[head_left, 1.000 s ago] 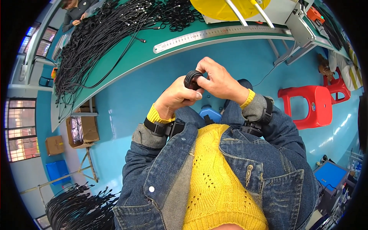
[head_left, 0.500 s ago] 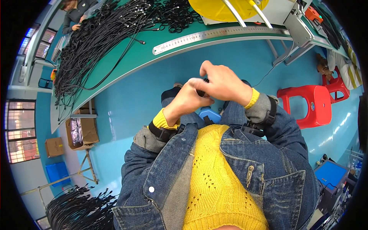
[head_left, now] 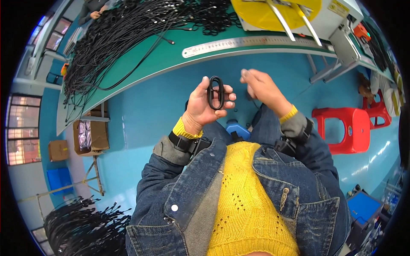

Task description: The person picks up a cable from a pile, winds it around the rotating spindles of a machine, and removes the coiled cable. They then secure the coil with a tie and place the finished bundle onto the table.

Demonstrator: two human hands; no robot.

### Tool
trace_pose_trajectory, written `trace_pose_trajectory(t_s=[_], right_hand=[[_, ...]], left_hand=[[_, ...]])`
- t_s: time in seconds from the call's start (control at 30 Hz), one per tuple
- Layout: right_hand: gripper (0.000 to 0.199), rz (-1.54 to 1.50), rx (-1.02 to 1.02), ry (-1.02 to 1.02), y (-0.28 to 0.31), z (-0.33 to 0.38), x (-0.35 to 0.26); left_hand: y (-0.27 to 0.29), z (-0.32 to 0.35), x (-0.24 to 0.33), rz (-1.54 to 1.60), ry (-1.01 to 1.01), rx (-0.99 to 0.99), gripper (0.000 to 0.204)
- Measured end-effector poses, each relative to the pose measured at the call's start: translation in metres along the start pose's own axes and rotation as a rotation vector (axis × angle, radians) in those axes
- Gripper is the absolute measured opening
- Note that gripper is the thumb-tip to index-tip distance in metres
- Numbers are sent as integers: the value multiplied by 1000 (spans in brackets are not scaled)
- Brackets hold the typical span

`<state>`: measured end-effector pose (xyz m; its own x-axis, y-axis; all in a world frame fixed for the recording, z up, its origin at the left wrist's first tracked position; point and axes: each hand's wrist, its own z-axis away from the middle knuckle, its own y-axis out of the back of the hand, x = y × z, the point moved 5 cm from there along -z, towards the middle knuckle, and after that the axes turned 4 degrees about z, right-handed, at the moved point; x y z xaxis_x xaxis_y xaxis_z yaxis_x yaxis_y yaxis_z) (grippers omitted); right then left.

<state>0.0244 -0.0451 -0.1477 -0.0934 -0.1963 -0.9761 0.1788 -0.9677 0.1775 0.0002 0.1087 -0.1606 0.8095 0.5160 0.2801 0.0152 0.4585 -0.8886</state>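
- Your left hand (head_left: 208, 106) now holds a small coil of black cable (head_left: 215, 92) upright, just above the middle of the frame; fingers and thumb pinch around it.
- Your right hand (head_left: 262, 87) has come off the coil. A second ago both hands were pressed together around it; now the right one sits just beside it, to the right, fingers loosely curled and holding nothing you can make out, though a thin strand may run from it.
- Judged from that, the winding looks finished: the coil keeps its oval shape in one hand alone.
- Counts: one coil in hand; one steel ruler (head_left: 256, 42) along the edge of the green bench (head_left: 141, 72) at the top; one big heap of loose black cables (head_left: 128, 30) in the upper left; a second bundle of black cables (head_left: 85, 222) at the lower left.
- Also one red plastic stool (head_left: 346, 128) at the right, one yellow disc (head_left: 273, 10) at the top edge, and one open cardboard box (head_left: 89, 134) at the left.
- Another person's hand (head_left: 95, 14) shows at the upper left edge, well apart from yours.
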Motion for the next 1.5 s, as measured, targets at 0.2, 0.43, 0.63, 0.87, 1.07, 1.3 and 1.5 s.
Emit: trace_pose_trajectory(t_s=[0.2, 0.43, 0.63, 0.87, 1.07, 1.3, 1.5], right_hand=[[27, 168, -141, -22, -12, 22, 60], [20, 164, -319, -318, -26, 42, 103], [22, 201, -356, -291, -40, 28, 103], [21, 205, -344, -295, -39, 27, 109], [21, 196, -339, -254, -34, 33, 102], [18, 136, -224, -190, -21, 45, 97], [51, 448, 518, 501, 36, 66, -36]], left_hand=[[58, 9, 11, -33, 29, -1, 45], [41, 43, 47, -743, 239, 315, 36], [-19, 93, 373, -522, -1060, 177, 59], [30, 5, 327, -1956, -967, 822, 30], [57, -18, 314, -1739, -727, 928, 26], [-36, 66, 330, -1142, -1785, 614, 8], [-118, 114, 183, -1984, -1825, 363, 19]])
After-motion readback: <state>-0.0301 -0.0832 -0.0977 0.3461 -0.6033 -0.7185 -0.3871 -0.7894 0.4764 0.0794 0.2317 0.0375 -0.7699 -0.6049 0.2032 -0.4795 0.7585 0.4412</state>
